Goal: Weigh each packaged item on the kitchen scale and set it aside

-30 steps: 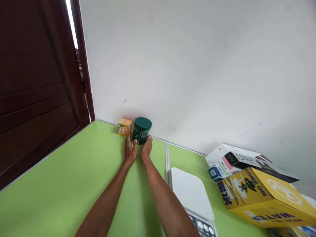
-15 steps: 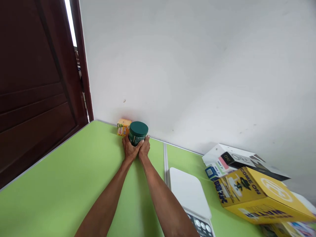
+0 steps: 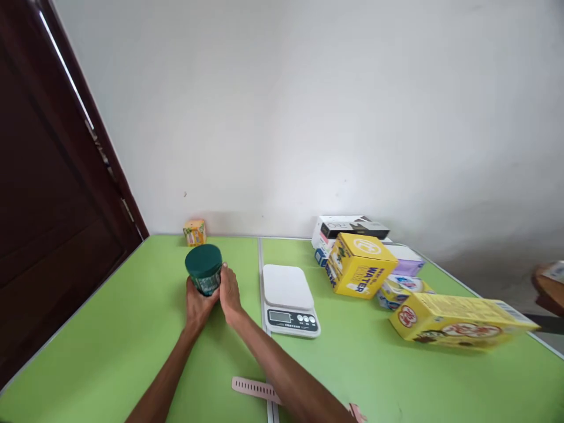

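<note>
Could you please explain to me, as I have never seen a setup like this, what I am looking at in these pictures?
There is no machine here: a person works bare-handed, and every picture comes from one camera worn on the head, looking forward and down. In the current one, the left hand and right hand hold a green-lidded jar between them. On the green table, a small orange box sits by the wall. A white scale stands in the middle, a pink strap lies nearer the person, and several boxes, including a yellow one marked WATER, are grouped to the right.
</note>
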{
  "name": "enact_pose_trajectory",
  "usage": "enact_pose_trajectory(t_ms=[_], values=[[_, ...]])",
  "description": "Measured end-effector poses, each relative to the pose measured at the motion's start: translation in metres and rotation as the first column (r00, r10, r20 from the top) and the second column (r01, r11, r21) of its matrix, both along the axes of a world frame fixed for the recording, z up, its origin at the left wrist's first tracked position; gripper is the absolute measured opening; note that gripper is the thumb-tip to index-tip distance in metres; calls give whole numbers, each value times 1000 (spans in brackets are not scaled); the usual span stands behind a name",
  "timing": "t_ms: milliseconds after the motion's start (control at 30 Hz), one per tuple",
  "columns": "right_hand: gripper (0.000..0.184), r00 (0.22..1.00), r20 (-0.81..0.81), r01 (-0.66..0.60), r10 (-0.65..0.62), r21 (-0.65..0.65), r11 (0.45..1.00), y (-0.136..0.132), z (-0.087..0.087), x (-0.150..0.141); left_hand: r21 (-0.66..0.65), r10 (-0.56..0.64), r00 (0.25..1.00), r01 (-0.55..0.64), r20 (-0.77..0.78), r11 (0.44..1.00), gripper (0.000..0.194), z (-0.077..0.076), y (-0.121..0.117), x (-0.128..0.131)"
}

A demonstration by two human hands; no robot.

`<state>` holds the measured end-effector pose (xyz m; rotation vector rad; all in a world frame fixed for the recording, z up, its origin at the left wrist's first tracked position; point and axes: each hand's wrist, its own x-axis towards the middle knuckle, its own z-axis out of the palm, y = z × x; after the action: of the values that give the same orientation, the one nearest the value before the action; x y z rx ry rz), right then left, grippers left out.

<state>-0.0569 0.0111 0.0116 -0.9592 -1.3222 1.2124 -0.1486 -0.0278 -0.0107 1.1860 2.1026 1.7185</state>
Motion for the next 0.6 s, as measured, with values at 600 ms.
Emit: enact_pose_trajectory(t_ms=[600], values=[[63,950,128,259,-285,186,948,8,31,209,8,-387,921,388,-48,922,66,41,38,179]])
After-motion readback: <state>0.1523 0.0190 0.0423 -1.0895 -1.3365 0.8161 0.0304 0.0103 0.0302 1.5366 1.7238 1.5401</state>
